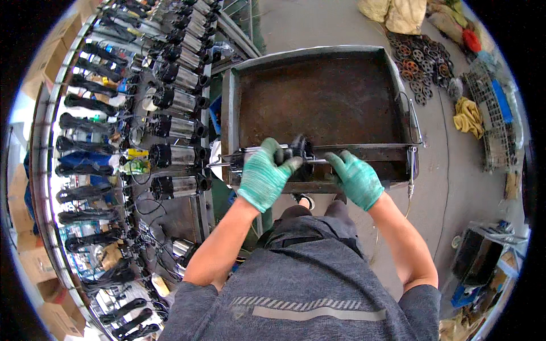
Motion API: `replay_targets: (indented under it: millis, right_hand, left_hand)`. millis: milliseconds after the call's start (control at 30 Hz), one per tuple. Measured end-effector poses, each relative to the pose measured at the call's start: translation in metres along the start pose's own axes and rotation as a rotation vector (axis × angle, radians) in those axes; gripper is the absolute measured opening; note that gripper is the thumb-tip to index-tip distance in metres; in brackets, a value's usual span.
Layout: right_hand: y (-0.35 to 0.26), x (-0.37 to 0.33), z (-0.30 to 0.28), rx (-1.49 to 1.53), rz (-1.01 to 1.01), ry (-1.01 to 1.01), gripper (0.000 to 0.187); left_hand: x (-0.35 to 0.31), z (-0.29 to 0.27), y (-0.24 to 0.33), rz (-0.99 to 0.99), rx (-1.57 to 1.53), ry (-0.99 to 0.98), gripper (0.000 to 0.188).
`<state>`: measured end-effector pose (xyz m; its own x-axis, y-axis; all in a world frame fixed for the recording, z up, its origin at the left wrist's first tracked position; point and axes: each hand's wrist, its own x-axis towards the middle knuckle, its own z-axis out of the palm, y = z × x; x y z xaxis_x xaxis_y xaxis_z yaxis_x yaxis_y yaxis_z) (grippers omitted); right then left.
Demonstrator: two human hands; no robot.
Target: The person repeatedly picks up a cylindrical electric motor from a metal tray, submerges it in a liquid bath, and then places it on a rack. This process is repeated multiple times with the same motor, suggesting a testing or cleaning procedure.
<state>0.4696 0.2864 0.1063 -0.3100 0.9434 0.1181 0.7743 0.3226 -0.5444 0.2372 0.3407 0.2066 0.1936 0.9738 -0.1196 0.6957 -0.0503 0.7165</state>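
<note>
We see a pump (284, 157) lying on its side across the near rim of a rusty steel tray (318, 96), likely so the rim props it while both hands work on it. It is a shiny metal cylinder with a black end piece toward the middle and a thin rod sticking out to the left; much of the body is hidden by the gloves. The left hand (263, 176), in a green glove, has its fingers wrapped over the cylinder and holds it firmly, which we judge steadies it against rolling. The right hand (357, 179), also gloved in green, presses on the rim just beside the black end, fingers curled; we cannot tell whether they grip anything. To the left stand rows of similar pumps (176, 131) with coiled black cables (85, 122). Beyond the tray, black wheels (418, 62) lie on the concrete floor (318, 23).
</note>
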Motion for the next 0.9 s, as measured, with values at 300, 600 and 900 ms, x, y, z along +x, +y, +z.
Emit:
replay_targets:
  millis: [300, 600, 900]
  right_hand:
    - [0.05, -0.057, 0.053, 0.075, 0.014, -0.08, 0.062]
    - [0.054, -0.066, 0.065, 0.126, 0.1, -0.111, 0.06]
    - [0.005, -0.042, 0.052, 0.189, 0.175, 0.202, 0.047]
  left_hand:
    - [-0.029, 0.072, -0.024, -0.145, -0.029, -0.209, 0.043]
    - [-0.036, 0.095, -0.048, -0.059, -0.249, -0.233, 0.032]
    - [-0.029, -0.041, -0.216, -0.092, 0.305, 0.199, 0.031]
